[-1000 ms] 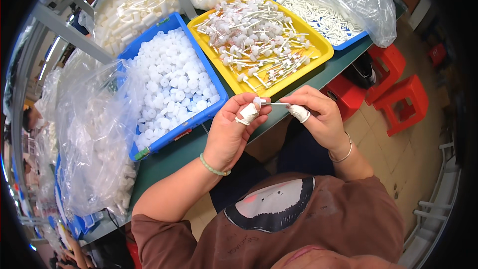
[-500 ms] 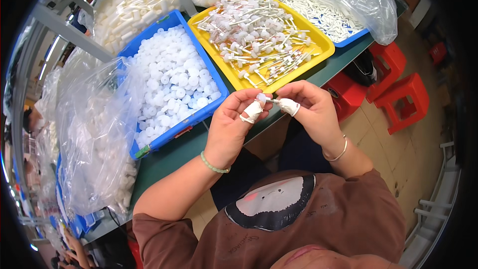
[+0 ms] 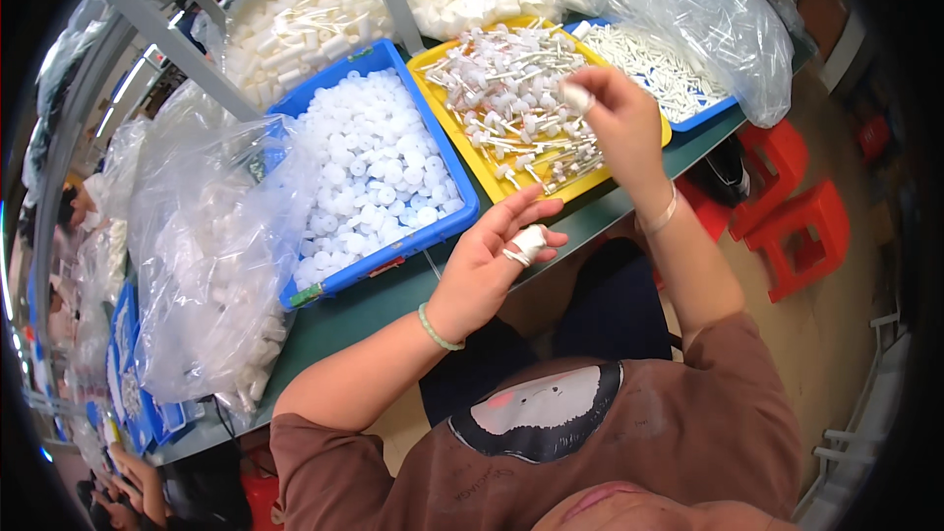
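Note:
My left hand (image 3: 495, 254) is in front of the yellow tray (image 3: 489, 187), near the table's front edge. Its fingers are stretched and apart, holding nothing, and white wrapping covers its thumb. My right hand (image 3: 626, 123) is over the right part of the tray, fingers bent toward a white-wrapped thumb. What lies between those fingertips, if anything, is hidden. Heaped in the tray are small assembled pieces (image 3: 492, 103), thin white sticks with translucent round caps. Left of it, a blue bin (image 3: 464, 216) holds many loose translucent white discs (image 3: 369, 157).
Behind on the right, a blue tray (image 3: 710, 118) holds short white rods (image 3: 654, 69). Clear plastic bags (image 3: 211, 265) of white parts crowd the left and back. Grey metal posts (image 3: 172, 44) rise at the back left. Red stools (image 3: 801, 226) stand on the floor at right.
My hands, together half a second ago around a small capped piece, have parted. My right hand has moved up over the yellow tray; my left hand has opened. The whole view has shifted slightly.

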`<state>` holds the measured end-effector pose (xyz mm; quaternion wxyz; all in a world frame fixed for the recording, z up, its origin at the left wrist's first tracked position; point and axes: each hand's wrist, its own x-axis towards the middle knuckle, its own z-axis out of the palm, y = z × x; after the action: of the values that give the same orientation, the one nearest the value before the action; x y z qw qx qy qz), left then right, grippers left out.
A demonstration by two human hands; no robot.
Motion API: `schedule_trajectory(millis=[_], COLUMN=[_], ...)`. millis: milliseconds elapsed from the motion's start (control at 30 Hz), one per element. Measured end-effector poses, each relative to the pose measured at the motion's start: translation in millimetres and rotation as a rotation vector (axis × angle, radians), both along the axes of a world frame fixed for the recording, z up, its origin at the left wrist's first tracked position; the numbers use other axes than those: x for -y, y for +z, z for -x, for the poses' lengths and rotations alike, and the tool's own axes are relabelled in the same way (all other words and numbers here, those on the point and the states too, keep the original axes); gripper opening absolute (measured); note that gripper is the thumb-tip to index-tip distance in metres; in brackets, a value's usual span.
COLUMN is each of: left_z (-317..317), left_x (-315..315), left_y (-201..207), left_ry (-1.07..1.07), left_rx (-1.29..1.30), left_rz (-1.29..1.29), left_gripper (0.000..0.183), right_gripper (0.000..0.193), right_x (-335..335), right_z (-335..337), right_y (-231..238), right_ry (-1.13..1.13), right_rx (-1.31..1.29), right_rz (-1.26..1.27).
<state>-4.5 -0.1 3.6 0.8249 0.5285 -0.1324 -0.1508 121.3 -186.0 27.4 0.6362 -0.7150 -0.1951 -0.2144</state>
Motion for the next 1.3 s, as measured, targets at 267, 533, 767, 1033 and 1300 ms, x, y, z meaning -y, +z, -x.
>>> schedule_trajectory(millis=[267, 533, 767, 1033, 1300], left_z=[-26.6, -43.4, -62.6, -59.9, -65.2], left_x=[-54.3, -118.8, -113.3, -115.4, -132.9], left_y=[56.4, 28.6, 23.5, 32.6, 24.7], left_ry=[0.39, 0.336, 0.336, 0.267, 0.523], left_rx=[0.8, 0.483, 0.307, 0.398, 0.606], left_rz=[-1.063, -1.747, -1.775, -1.766, -1.447], left_gripper=[0.05, 0.061, 0.066, 0.06, 0.033], right_gripper=[0.032, 0.024, 0.017, 0.021, 0.021], right_x=[-1.3, 29.8, 28.4, 21.9, 23.7], right_z=[-122.5, -7.3, 88.1, 105.1, 104.2], right_y=[26.2, 28.4, -35.8, -67.4, -76.7], right_ry=[0.016, 0.042, 0.0, 0.192, 0.225], right_rx=[0.179, 0.11, 0.168, 0.03, 0.018], right_rz=[0.46, 0.235, 0.264, 0.161, 0.117])
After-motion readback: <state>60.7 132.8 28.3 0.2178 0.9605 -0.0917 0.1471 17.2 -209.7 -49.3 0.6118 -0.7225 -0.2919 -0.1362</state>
